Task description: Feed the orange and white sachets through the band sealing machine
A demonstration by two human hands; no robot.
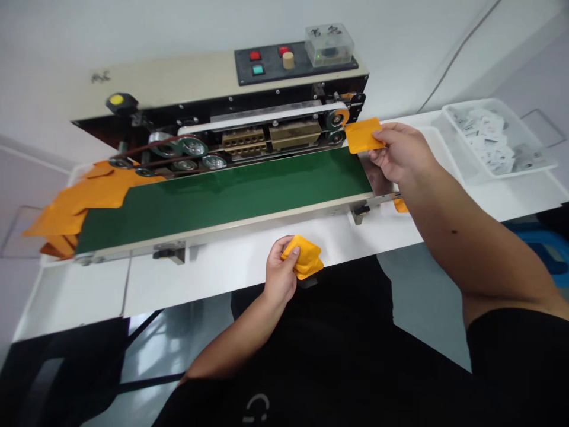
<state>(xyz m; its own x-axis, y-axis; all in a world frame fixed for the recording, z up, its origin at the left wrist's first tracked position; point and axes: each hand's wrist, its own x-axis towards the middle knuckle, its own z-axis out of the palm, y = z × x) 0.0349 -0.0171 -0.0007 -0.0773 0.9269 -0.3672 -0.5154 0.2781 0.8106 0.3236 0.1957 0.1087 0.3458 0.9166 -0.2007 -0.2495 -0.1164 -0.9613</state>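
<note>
Between the thumb and fingers of my right hand (402,151) is an orange pouch (362,135). It is held flat at the right end of a band sealing machine (284,127), with its left edge beside the end pulley of the white belt. My left hand (282,270) grips a few stacked orange pouches (304,257) above the table's front edge, in front of the machine. The green conveyor belt (231,193) runs along below the rollers. At its left end, more orange pouches (95,196) lie in a heap.
A clear plastic bin (462,160) with many small white packets stands on the white table (213,279) at right. The control panel (297,62) on top of the machine has coloured buttons and a clear box (329,44). Dark knobs (166,254) stick out along the conveyor's front.
</note>
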